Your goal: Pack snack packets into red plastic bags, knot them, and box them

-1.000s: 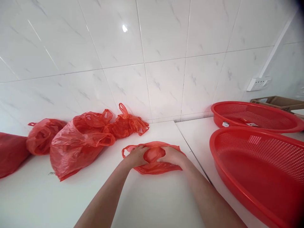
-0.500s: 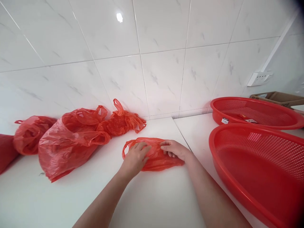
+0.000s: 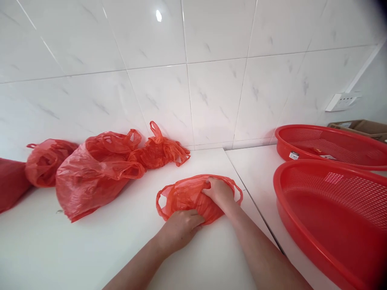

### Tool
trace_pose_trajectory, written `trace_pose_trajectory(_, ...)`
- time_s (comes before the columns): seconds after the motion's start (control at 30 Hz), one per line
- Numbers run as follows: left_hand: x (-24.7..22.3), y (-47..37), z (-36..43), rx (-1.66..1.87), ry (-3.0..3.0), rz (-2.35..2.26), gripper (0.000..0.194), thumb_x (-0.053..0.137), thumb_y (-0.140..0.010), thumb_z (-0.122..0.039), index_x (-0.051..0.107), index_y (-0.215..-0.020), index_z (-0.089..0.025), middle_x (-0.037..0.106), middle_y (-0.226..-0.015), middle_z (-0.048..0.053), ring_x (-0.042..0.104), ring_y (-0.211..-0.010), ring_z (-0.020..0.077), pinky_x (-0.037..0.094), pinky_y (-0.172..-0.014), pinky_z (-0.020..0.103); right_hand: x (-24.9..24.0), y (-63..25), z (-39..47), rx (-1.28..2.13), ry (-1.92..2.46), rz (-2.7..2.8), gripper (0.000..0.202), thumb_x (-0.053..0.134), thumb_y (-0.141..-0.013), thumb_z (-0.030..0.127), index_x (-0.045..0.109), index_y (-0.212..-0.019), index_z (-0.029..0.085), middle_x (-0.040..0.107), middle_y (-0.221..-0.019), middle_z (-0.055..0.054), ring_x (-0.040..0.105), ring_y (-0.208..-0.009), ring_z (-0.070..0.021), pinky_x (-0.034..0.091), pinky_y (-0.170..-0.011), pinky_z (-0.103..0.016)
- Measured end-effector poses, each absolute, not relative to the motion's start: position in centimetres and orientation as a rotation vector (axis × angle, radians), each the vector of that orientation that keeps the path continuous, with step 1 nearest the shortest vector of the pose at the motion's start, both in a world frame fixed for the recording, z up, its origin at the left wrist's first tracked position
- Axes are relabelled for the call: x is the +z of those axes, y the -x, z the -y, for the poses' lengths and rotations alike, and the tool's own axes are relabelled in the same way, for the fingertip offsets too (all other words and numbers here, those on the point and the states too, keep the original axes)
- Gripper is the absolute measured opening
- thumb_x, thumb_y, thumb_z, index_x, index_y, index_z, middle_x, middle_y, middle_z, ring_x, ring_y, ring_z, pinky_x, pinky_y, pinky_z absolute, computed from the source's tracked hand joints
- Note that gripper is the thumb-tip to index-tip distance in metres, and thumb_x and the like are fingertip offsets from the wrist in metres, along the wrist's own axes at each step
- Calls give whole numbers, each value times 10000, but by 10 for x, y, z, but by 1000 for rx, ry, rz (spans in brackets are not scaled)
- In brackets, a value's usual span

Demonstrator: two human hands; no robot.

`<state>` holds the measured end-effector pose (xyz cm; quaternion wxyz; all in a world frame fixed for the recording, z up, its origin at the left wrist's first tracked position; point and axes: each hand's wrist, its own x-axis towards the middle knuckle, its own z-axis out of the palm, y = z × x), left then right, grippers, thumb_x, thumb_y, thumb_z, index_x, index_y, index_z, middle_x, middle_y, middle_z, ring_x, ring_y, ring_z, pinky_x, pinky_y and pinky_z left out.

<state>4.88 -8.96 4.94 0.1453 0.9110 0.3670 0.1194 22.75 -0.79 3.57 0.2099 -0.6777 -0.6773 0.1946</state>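
My left hand (image 3: 181, 229) and right hand (image 3: 222, 191) work at a thin, translucent red plastic bag (image 3: 184, 193) with loop handles, lying on the white tabletop (image 3: 75, 249), left of the seam between the table panels. Compared with the preceding frame, my left hand has moved from atop the bag to its near edge, its fingers bent together over the film; whether they pinch it I cannot tell. My right hand is now over the bag's right part, thumb and curled fingers close together at the film; their grip is unclear. The bag is spread wider, and both handle loops now show, one at each side, where only the left was distinct. To the left, a large, crumpled red plastic bag (image 3: 90, 181) and a smaller, bunched red plastic bag (image 3: 160, 153) rest as before. At right, I observe an oval, red perforated plastic basket (image 3: 302, 237), unchanged.
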Motion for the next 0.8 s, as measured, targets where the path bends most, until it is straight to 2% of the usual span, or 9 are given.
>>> trace_pose_trajectory(0.13, 52, -46, 88, 381, -2738, -1166, 159, 472, -865, -225, 627, -874, -190, 608, -777, 30, 548, -688, 156, 415, -573, 273, 34, -227, 8, 384, 1858, 1994, 255, 573, -774, 342, 636, -984, 214, 694, -919, -52, 636, -844, -198, 412, -671, -275)
trace_pose_trajectory(0.27, 48, -41, 83, 612, -2792, -1124, 229, 481, -874, -266, 616, -1049, -204, 634, -1024, 74, 584, -912, 211, 480, -788, 348, 41, -224, 16, 253, 1832, 2049, 292, 568, -798, 332, 627, -1041, 183, 690, -978, -90, 628, -935, -208, 428, -776, -288)
trace_pose_trajectory(0.33, 41, -36, 77, 697, -2774, -1133, 241, 487, -875, -308, 620, -1060, -229, 640, -1079, 62, 592, -973, 229, 483, -851, 375, 43, -223, 19, 186, 1873, 2040, 276, 544, -822, 366, 623, -1041, 219, 693, -968, -51, 631, -913, -180, 435, -769, -264)
trace_pose_trajectory(0.43, 28, -31, 64, 742, -2688, -1220, 249, 489, -866, -378, 635, -1033, -266, 661, -1074, 29, 603, -998, 244, 497, -861, 385, 41, -222, 25, 36, 1780, 1972, 238, 450, -880, 301, 611, -1044, 239, 686, -962, -26, 626, -878, -162, 445, -746, -259)
trace_pose_trajectory(0.6, 19, -20, 55, 800, -2642, -1278, 270, 467, -865, -364, 639, -1044, -256, 668, -1091, 35, 614, -1006, 250, 515, -843, 380, 39, -225, 55, -134, 1585, 1796, 264, 397, -888, 204, 606, -1044, 245, 636, -945, -24, 592, -849, -136, 451, -754, -235)
trace_pose_trajectory(0.8, 20, -18, 57, 1135, -2719, -1100, 243, 479, -854, -348, 634, -1039, -315, 666, -1078, -6, 599, -1023, 255, 505, -875, 421, 49, -276, 111, -231, 1595, 1551, 350, 440, -827, 155, 524, -1162, 211, 544, -1130, -91, 523, -1066, -195, 450, -903, -327)
